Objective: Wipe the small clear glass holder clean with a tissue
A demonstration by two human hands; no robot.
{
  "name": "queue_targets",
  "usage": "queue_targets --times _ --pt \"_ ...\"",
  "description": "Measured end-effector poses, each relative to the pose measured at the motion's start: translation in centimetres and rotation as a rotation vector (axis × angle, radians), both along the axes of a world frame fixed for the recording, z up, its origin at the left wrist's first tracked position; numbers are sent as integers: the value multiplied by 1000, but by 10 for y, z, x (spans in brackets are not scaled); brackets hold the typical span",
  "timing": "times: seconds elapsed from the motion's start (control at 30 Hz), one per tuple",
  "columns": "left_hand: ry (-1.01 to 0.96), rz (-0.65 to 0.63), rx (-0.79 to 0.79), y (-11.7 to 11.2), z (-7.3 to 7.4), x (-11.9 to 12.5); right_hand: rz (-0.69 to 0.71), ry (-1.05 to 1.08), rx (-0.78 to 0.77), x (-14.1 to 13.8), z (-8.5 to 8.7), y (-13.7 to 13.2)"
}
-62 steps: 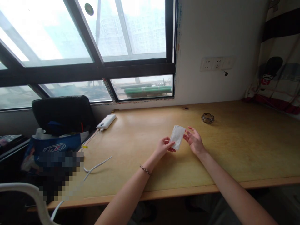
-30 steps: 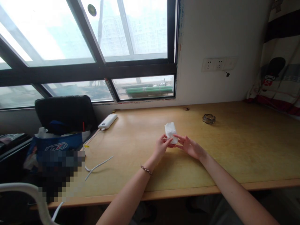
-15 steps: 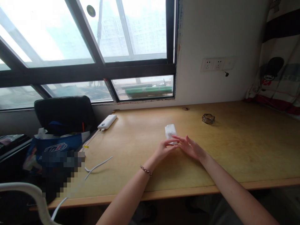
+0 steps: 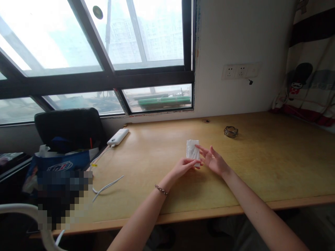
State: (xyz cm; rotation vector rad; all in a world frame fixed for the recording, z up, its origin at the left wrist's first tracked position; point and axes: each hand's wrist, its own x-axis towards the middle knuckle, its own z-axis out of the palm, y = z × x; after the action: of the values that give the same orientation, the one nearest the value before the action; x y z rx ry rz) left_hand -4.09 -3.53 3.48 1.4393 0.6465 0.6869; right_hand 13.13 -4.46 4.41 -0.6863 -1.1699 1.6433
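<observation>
A folded white tissue stands tilted just above the middle of the table, its lower edge pinched by my left hand. That hand's thumb lies across the front of the tissue, and the other fingers are partly hidden behind it. My right hand is at the tissue's right side with its fingers apart and thumb raised. Its fingertips reach the tissue's right edge; whether they press on it I cannot tell. A braided bracelet circles my left wrist.
On the wooden table, a dark metal ring-shaped object sits at the back right. A white power bank with a white cable lies along the left edge. Beyond that edge are a blue bag and a black chair.
The tissue has come more upright and shows more of its face. My right hand has opened and shifted slightly right, while my left hand keeps its pinch low on the tissue.
</observation>
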Motion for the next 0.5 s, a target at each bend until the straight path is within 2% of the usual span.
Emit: queue_targets --times 0.13,0.33,0.43,0.5 --pt "0 23 -50 2 -2 0 -64 62 -1 2 0 2" --pt "49 181 -65 10 -9 -2 -131 143 -38 3 -6 7" --pt "46 251 -117 15 -13 -3 -253 134 10 6 -7 10" --pt "28 293 -153 16 -15 -3 -391 43 117 7 -5 8"
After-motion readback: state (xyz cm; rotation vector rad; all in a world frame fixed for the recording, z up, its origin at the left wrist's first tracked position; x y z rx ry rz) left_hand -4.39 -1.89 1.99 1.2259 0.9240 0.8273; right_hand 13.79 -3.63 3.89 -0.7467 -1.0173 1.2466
